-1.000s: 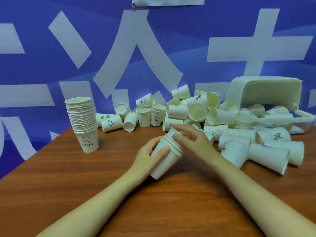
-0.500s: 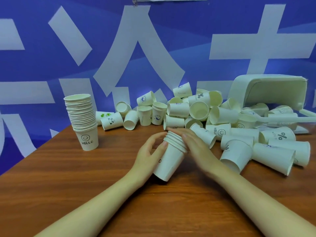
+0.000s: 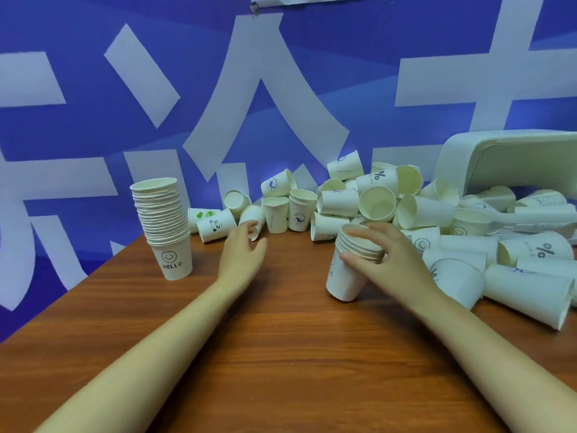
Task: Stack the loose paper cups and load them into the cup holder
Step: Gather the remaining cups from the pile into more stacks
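Fingers (image 3: 362,235) of the right hand (image 3: 396,257) are curling around a short cup stack (image 3: 349,270) at frame centre-right; the left hand (image 3: 243,251) is hovering spread near loose cups (image 3: 377,203) on the tabletop (image 3: 281,354).

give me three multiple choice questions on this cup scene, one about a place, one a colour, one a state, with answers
1. Where does the tall upright stack of white paper cups marked HELLO stand?
A. at the left of the brown wooden table
B. inside the white plastic cup holder
C. in the left hand

2. What colour is the wall banner behind the table?
A. red with black
B. blue with white
C. plain green

3. What is the right hand doing?
A. lying flat on the table
B. gripping a short tilted stack of white paper cups
C. holding a pen

Answers:
1 A, it stands alone near the table's left edge.
2 B, white strokes on blue.
3 B, fingers curl round the stack's rims.
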### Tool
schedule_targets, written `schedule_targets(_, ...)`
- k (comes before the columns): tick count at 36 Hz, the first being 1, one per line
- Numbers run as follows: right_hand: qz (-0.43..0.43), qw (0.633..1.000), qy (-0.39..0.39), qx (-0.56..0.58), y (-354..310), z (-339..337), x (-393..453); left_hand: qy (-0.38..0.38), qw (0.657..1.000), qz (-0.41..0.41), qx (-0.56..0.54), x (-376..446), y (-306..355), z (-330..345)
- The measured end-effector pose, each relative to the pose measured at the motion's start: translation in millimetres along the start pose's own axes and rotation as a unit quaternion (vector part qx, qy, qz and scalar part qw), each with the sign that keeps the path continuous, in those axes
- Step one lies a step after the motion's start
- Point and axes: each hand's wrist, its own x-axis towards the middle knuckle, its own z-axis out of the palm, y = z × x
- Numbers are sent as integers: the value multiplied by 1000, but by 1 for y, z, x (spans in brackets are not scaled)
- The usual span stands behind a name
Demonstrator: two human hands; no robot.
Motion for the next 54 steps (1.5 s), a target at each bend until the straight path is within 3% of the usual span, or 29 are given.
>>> schedule_targets(3,3,1000,0,-17,3,-4,2,1,999,-29,46,33,-6,0)
schedule_targets(7,4,999,-7,-47,2,-7,3,6,995,3,101,76,-5,8)
schedule_targets(11,22,1000,-1,-19,4,-9,5,-21,994,-18,110,111,-4,29)
schedule_targets(17,21,1000,-8,-12,10,-7,7,-118,983,5,138,145,-10,51)
schedule_targets(22,26,999,-27,-10,11,2,6,-90,988,4,124,145,-17,60)
schedule_targets(40,84,985,-38,144,8,13,3,24,996,-25,-80,47,29,5)
schedule_targets(45,61,980,-69,175,1,13,-6,57,966,0,-253,3,58,-12)
schedule_targets(49,31,978,-108,177,-5,14,-14,31,925,11,-377,-22,77,-20)
schedule_targets(52,22,977,-115,179,-7,17,-19,5,902,14,-432,-29,81,-24)
schedule_targets(54,20,977,-120,178,-8,19,-21,-23,904,24,-426,-35,81,-22)
